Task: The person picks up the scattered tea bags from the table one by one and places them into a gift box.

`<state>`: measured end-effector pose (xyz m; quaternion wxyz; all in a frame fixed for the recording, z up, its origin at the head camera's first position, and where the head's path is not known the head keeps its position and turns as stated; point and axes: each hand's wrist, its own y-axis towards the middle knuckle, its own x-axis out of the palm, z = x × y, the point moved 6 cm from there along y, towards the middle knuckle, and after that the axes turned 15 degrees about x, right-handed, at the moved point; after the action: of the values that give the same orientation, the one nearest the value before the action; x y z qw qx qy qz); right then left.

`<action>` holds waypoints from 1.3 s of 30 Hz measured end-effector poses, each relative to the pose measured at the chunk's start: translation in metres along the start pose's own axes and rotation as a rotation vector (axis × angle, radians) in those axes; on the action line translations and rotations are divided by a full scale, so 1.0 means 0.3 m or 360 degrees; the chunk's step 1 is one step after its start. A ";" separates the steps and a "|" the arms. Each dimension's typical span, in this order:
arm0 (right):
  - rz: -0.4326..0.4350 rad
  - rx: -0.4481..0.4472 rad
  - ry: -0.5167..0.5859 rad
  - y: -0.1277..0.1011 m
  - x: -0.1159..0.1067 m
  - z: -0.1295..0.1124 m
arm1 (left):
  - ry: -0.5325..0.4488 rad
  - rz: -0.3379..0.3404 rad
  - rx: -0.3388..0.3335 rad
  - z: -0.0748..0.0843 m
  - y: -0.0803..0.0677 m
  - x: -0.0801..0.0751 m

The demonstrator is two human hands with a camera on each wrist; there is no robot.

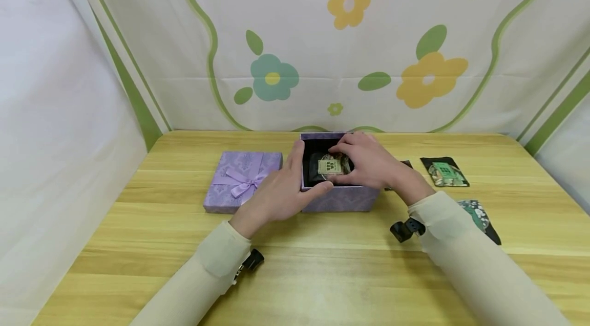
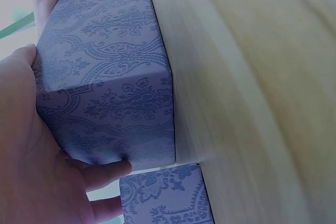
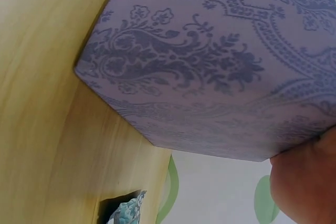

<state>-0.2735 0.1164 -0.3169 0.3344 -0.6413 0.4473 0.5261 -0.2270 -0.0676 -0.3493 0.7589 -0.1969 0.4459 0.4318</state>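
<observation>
A purple patterned box (image 1: 338,199) stands lidless on the table, its inside black. My left hand (image 1: 282,182) rests against its left side, fingers fairly straight along the wall and thumb over the front rim. In the left wrist view, fingertips (image 2: 123,168) touch the box's side. Inside the box lies a dark packet (image 1: 329,166) with a pale green label. My right hand (image 1: 366,162) reaches in over the right rim and holds this packet between fingers and thumb, covering its right part.
Left of the box lies its purple lid (image 1: 226,175) with a ribbon bow, partly behind my left hand. To the right are a dark packet with a green label (image 1: 444,171), a floral packet (image 1: 477,216) partly under my sleeve, and another mostly hidden behind my right hand. A flowered curtain (image 1: 318,39) hangs behind the table.
</observation>
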 end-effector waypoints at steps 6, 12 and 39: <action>0.0006 -0.0002 -0.0009 0.000 -0.001 -0.005 | -0.0026 -0.0025 -0.0004 0.002 -0.004 0.000; 0.0016 -0.0048 0.0117 -0.001 -0.008 0.005 | -0.0036 -0.0022 0.0003 0.002 0.001 0.000; 0.0176 0.0159 0.0450 -0.286 -0.166 0.247 | -0.0026 0.0006 -0.0002 -0.008 -0.011 -0.002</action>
<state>-0.2243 0.2264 -0.2886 0.2702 -0.6660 0.5502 0.4251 -0.2257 -0.0714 -0.3505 0.7616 -0.1931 0.4399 0.4350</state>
